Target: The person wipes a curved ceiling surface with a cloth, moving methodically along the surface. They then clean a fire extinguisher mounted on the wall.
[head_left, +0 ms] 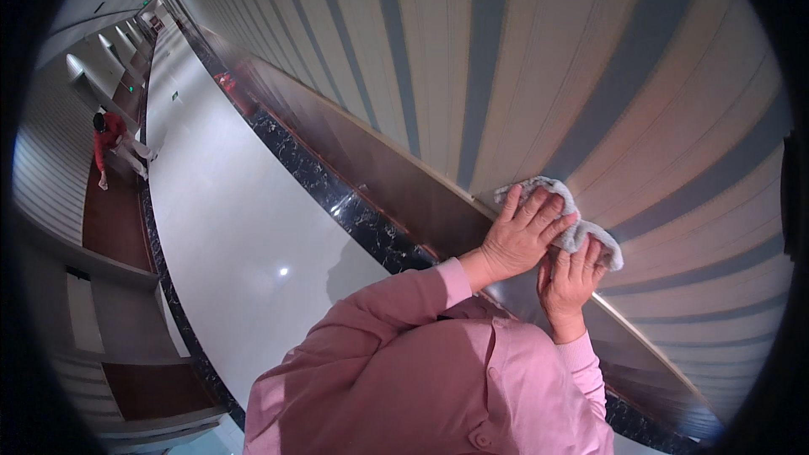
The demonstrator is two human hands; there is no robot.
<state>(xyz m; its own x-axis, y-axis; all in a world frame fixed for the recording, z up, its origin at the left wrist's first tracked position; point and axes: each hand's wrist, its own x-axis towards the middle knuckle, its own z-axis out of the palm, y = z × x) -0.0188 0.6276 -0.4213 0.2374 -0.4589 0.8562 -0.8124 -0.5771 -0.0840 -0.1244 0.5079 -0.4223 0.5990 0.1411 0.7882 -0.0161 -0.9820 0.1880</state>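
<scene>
A light grey cloth (572, 237) lies bunched against the striped wallpaper (543, 76), just above the pale trim strip (616, 309) that tops the brown wall panel (354, 145). My left hand (521, 234) presses on the cloth's upper left part with its fingers spread. Close beside it, my right hand (571, 275) has its fingertips on the cloth's lower right part. Both palms face the wall, and the cloth sits between my fingers and the wallpaper.
A glossy pale floor (253, 234) with dark marbled borders (354, 215) runs down a long corridor. At the far left a person in a red top (112, 133) is by the opposite wall. Red objects (225, 83) stand along the wall on my side, farther off.
</scene>
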